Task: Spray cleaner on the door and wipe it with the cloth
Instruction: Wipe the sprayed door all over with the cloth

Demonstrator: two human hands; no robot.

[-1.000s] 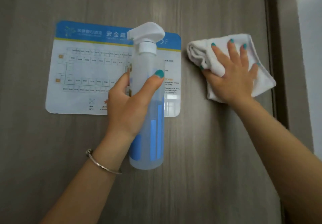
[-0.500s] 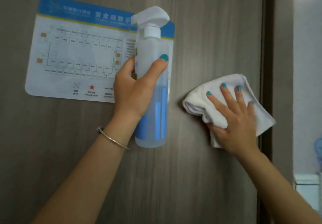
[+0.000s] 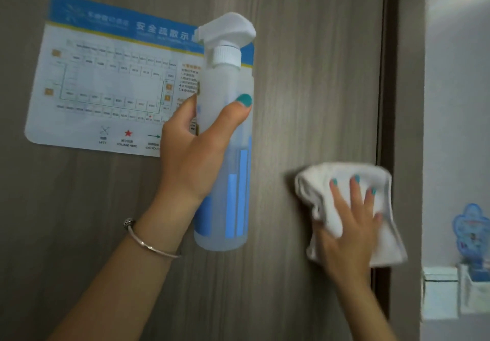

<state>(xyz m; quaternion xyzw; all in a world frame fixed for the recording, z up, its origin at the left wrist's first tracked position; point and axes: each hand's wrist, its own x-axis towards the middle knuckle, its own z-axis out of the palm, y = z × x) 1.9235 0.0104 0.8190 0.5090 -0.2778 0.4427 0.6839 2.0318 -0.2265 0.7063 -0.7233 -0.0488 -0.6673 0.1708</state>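
Left hand (image 3: 193, 155) is gripping the spray bottle (image 3: 225, 134); right hand (image 3: 347, 224), fingers spread, is pressing the cloth (image 3: 318, 187) against the door (image 3: 305, 75), right of the bottle.

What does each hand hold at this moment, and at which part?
The left hand grips the spray bottle around the middle of its body, below the trigger head. The right hand presses the white cloth flat on the door, fingers spread.
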